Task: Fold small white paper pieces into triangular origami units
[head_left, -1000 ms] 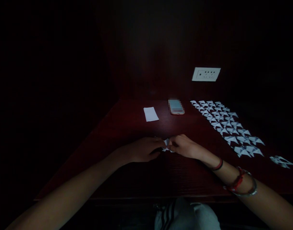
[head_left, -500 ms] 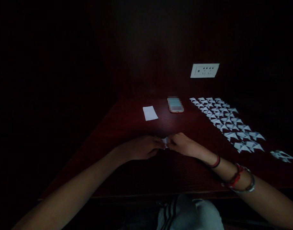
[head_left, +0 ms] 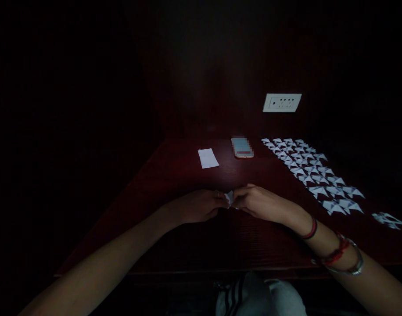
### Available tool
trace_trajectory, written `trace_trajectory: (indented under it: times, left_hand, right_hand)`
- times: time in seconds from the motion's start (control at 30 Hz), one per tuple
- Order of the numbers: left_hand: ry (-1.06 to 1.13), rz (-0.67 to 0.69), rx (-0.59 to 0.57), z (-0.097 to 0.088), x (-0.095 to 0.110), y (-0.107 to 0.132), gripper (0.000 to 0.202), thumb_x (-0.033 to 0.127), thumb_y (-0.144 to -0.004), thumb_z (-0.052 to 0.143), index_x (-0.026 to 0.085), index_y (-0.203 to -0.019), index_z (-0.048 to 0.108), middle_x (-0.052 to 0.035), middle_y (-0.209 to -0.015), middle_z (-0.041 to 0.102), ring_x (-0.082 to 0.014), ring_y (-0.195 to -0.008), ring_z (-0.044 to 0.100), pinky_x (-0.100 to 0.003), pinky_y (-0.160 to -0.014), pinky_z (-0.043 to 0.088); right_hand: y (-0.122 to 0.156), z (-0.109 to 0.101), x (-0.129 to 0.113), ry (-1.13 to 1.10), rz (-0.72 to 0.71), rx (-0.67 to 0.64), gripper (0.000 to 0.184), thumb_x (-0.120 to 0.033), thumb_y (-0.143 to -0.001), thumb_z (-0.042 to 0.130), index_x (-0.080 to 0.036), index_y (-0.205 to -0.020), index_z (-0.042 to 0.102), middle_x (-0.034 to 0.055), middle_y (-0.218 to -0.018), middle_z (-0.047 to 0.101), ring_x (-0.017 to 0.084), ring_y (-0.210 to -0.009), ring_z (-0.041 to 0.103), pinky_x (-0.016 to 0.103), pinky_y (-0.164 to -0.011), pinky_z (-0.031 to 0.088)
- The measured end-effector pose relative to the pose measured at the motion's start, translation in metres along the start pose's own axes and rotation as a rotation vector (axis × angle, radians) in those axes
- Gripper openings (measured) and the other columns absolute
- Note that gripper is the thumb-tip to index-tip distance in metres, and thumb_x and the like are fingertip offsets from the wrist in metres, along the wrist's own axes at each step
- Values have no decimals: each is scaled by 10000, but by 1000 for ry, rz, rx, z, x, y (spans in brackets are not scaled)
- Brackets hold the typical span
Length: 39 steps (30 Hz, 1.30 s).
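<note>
A small folded white paper (head_left: 229,198) is pinched between my two hands, just above or on the dark red table (head_left: 174,175). My left hand (head_left: 204,205) grips its left side, a ring on one finger. From the right, my right hand (head_left: 255,201) holds the other side with thumb and fingers together. Much of the paper is hidden by the fingers. Beyond the hands lies a stack of white paper sheets (head_left: 208,158). Several rows of folded paper pieces (head_left: 314,169), pointed like little birds, cover the table's right side.
A phone (head_left: 242,147) lies at the back, right of the sheets. Apart from the rows, a small cluster of folded papers (head_left: 388,220) sits near the right edge. A wall socket (head_left: 282,102) is above the table. The surroundings are very dark.
The right hand has turned a little and its wrist sits farther right and lower, still on the folded paper. The whole view has shifted slightly, so things appear a bit lower.
</note>
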State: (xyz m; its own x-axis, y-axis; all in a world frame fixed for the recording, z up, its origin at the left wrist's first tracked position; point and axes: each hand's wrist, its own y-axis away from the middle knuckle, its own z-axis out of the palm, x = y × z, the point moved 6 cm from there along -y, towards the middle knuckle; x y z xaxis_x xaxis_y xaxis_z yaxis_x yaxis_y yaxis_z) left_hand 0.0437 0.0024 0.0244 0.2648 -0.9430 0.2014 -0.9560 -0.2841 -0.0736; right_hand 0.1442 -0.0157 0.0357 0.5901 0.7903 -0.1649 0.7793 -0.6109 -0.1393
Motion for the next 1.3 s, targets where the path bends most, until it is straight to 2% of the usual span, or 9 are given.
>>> trace_trajectory:
  times: [0.13,0.33,0.57,0.7,1.0,1.2,1.3]
  left_hand:
    - [-21,1,6,2,-2,0,351,89,-774,425,219,-1098,457,-12,-1109,491,-133,-992,465,-270,-863,353]
    - [-86,-31,12,3,-1,-1,345,70,-771,419,230,-1073,469,-9,-1076,516,-138,-958,493,-280,-839,368]
    - [-92,-34,16,-1,2,-1,338,63,-757,421,218,-1049,491,-14,-1086,509,-143,-962,492,-278,-830,377]
    - [-84,-24,18,0,-1,-1,318,63,-750,424,205,-1023,505,-21,-1070,516,-144,-962,490,-279,-833,374]
    - [-68,-27,19,2,-2,1,348,68,-738,426,210,-1053,469,-22,-1090,488,-149,-954,482,-287,-832,369]
    - [-52,-51,8,0,-1,-1,351,73,-747,420,206,-1071,449,-25,-1055,503,-146,-910,499,-282,-812,375]
    - [-40,-29,13,-2,0,-1,373,71,-756,419,222,-1096,443,-18,-1072,498,-144,-951,479,-284,-841,358]
  right_hand:
    - [0,1,-6,140,-70,-50,250,-88,-783,391,-185,-918,577,38,-893,580,132,-842,518,291,-734,326]
    - [0,0,-8,186,-47,-79,243,-106,-749,417,-179,-904,590,33,-857,588,125,-729,532,305,-719,330]
    - [2,-4,-6,86,8,-120,204,-95,-699,429,-161,-772,608,32,-836,590,136,-785,530,265,-711,356]
    - [4,-4,-1,-3,7,-141,212,-73,-678,427,-148,-739,616,32,-788,592,122,-731,529,241,-671,371]
    - [2,-10,4,-153,-36,-32,289,-66,-717,419,-157,-923,600,51,-893,581,125,-794,527,253,-706,378]
    - [2,-5,1,-123,-81,-90,255,-64,-721,425,-143,-867,618,50,-863,581,116,-774,521,240,-708,383]
    - [5,-4,2,-83,-83,-124,248,-79,-720,437,-145,-873,620,43,-823,585,113,-734,520,236,-694,388]
